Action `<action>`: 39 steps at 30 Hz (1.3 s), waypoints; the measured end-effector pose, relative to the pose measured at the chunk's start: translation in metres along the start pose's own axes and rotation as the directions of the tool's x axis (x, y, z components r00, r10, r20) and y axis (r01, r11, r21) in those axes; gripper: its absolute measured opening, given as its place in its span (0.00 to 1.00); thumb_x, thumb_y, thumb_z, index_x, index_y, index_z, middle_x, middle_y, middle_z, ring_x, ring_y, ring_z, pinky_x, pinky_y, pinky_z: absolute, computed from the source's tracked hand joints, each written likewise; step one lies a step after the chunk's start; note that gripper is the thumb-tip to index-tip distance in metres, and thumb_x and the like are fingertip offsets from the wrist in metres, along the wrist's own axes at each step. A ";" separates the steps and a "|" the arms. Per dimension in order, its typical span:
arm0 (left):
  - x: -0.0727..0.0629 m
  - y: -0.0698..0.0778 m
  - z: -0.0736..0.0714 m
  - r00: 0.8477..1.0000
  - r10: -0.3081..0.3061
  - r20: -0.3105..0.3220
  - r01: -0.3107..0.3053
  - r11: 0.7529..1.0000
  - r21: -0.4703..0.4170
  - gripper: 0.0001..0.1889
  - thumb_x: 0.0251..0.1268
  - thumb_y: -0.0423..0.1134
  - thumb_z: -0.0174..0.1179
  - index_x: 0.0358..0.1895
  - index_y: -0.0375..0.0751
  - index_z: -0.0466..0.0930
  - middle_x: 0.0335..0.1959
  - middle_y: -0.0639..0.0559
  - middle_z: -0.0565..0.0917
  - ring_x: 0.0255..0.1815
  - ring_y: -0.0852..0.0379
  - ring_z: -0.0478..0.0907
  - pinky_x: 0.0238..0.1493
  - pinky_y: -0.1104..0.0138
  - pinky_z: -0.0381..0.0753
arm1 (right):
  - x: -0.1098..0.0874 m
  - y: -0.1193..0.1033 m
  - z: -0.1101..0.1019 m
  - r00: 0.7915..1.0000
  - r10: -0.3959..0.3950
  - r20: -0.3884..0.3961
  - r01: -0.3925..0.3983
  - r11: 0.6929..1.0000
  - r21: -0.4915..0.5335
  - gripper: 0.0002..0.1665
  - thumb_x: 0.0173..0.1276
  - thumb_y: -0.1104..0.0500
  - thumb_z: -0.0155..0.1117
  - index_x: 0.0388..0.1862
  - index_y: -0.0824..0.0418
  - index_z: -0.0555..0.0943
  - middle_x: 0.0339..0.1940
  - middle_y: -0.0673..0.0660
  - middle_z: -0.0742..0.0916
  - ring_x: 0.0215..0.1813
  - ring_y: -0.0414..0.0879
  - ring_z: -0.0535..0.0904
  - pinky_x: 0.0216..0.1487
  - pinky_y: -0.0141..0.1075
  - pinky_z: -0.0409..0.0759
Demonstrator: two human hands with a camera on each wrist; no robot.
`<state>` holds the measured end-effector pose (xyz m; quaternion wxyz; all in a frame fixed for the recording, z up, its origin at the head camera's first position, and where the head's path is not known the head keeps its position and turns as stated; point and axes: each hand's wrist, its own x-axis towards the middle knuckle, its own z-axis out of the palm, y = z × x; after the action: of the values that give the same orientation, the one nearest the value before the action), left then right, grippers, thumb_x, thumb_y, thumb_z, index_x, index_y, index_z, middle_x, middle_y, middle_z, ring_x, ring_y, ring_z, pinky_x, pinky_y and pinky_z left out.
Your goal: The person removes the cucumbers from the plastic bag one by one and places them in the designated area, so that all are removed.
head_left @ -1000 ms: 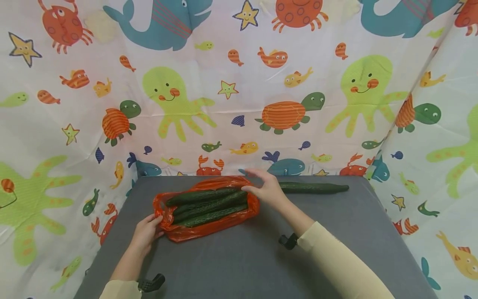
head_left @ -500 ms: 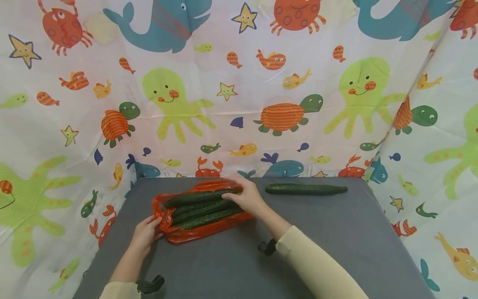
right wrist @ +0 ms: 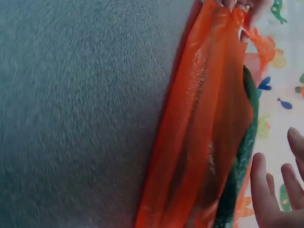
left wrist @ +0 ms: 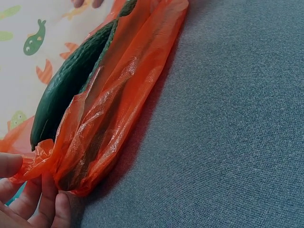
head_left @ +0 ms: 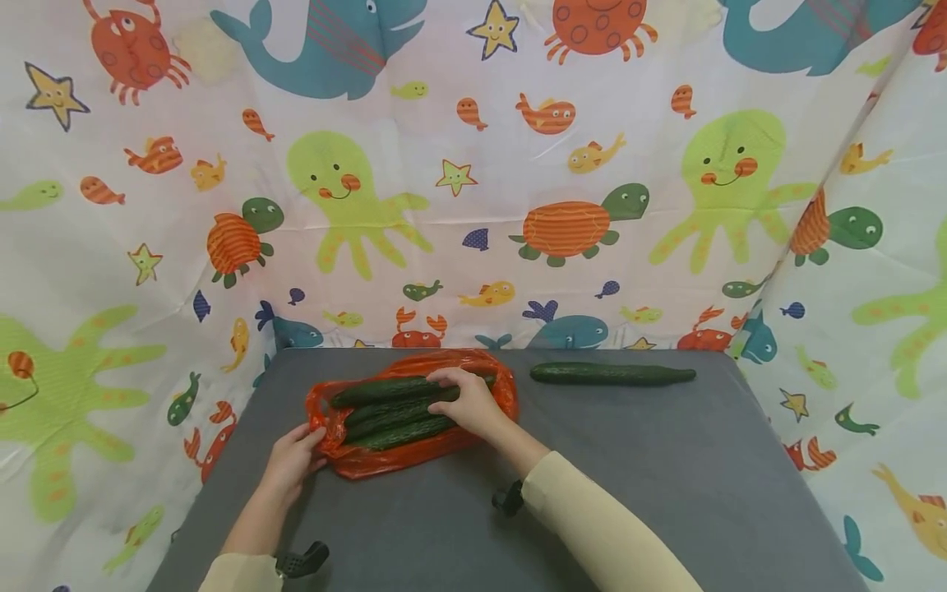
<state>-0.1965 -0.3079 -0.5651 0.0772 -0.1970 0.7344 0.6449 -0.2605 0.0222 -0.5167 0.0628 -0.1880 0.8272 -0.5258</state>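
Several dark green cucumbers [head_left: 385,390] lie side by side in an orange-red plastic bag [head_left: 362,467], its upper side open. My left hand [head_left: 290,460] pinches the gathered plastic at the bag's left end; the left wrist view shows its thumb [left wrist: 8,165] and fingers around the crumpled edge. Over the right half of the cucumbers hovers my right hand [head_left: 469,404], thumb and fingers apart. In the right wrist view that hand's fingers [right wrist: 259,183] are spread beside a bumpy cucumber [right wrist: 232,185], with nothing between them.
One more cucumber [head_left: 612,374] lies outside the bag, along the back right of the grey table [head_left: 629,460]. A white curtain [head_left: 488,247] printed with sea animals stands behind the table and at both sides.
My right hand has moved left, from beyond the bag's right end to over the cucumbers, uncovering the lone cucumber's left end. My left hand keeps its place at the bag.
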 end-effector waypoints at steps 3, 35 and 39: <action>0.000 0.000 0.001 1.000 0.001 0.002 -0.001 1.000 0.004 0.29 0.78 0.47 0.53 0.74 0.36 0.65 0.47 0.61 0.82 0.41 0.67 0.80 0.47 0.65 0.84 | 0.003 0.006 0.002 1.000 0.005 -0.009 -0.005 1.000 -0.027 0.25 0.63 0.60 0.75 0.59 0.53 0.83 0.62 0.52 0.83 0.64 0.54 0.78 0.63 0.55 0.77; 0.002 0.001 0.005 1.000 -0.008 -0.020 0.008 0.999 0.041 0.29 0.79 0.49 0.52 0.75 0.36 0.65 0.58 0.51 0.79 0.41 0.69 0.79 0.46 0.66 0.83 | 0.020 0.026 0.025 0.998 0.060 0.034 -0.031 0.830 -0.557 0.24 0.64 0.54 0.74 0.59 0.49 0.85 0.58 0.50 0.87 0.61 0.52 0.74 0.62 0.44 0.78; 0.003 0.001 0.006 1.000 -0.002 -0.012 0.003 0.999 0.042 0.29 0.79 0.48 0.52 0.75 0.37 0.66 0.61 0.50 0.78 0.41 0.69 0.79 0.45 0.66 0.83 | 0.023 0.028 0.026 0.997 0.074 0.036 -0.043 0.837 -0.545 0.21 0.63 0.55 0.74 0.57 0.51 0.87 0.55 0.51 0.86 0.60 0.50 0.73 0.60 0.42 0.79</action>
<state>-0.2005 -0.3022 -0.5659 0.0778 -0.2001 0.7480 0.6279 -0.2807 0.0018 -0.5511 0.0457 -0.1872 0.9456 -0.2620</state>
